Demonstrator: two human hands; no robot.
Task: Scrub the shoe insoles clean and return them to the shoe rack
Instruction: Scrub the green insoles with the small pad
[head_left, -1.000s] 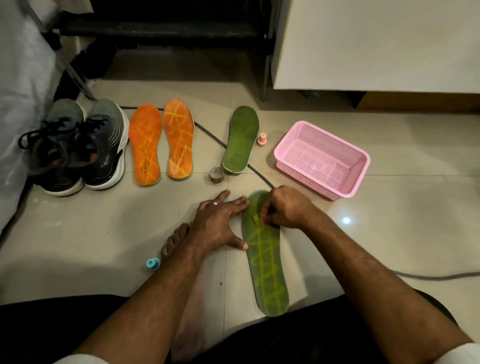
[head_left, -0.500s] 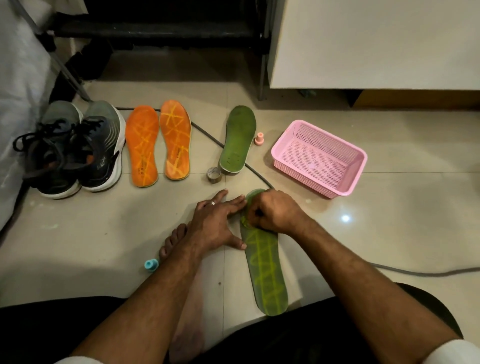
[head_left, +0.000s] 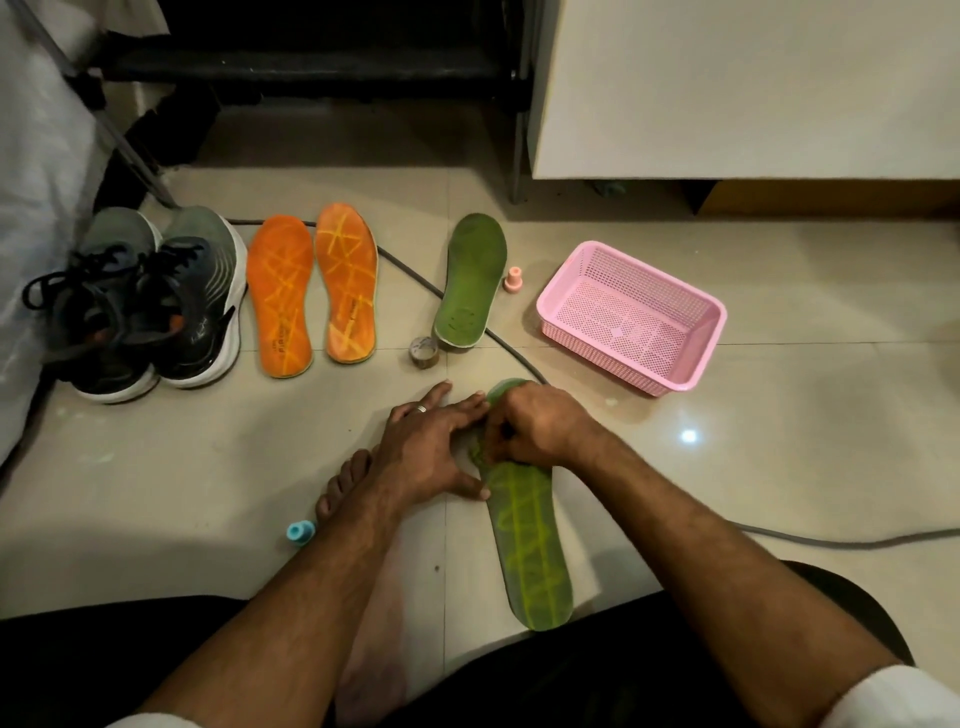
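The near green insole (head_left: 527, 540) lay lengthwise on the floor tiles (head_left: 208, 467), heel toward the person, marked with lighter yellow-green streaks. The left hand (head_left: 426, 447) rested beside it with fingers spread and straight, thumb and fingertips touching its left edge — most likely a brace, so the insole would not slide under the rubbing. The right hand (head_left: 540, 428) sat over the toe end with fingers curled down tight against the surface; they seemed to pinch something small there, but what it was could not be made out.

The second green insole (head_left: 472, 280) lay farther off, plain side up, its heel just beside a tape roll (head_left: 425, 352) and a small pink cap (head_left: 514, 280) near its toe. A grey cable (head_left: 511, 348) ran under it toward the working spot. Two orange insoles (head_left: 311, 291) lay side by side, next to the pair of shoes (head_left: 150, 306) at the left — laid out in a row, probably to keep each pair together. A pink basket (head_left: 631, 317) stood to the right, well apart from the hands. A blue cap (head_left: 300, 531) sat by the bare foot (head_left: 343, 488). The dark rack (head_left: 311, 57) stood at the back; judging by this, the return was still some way off.
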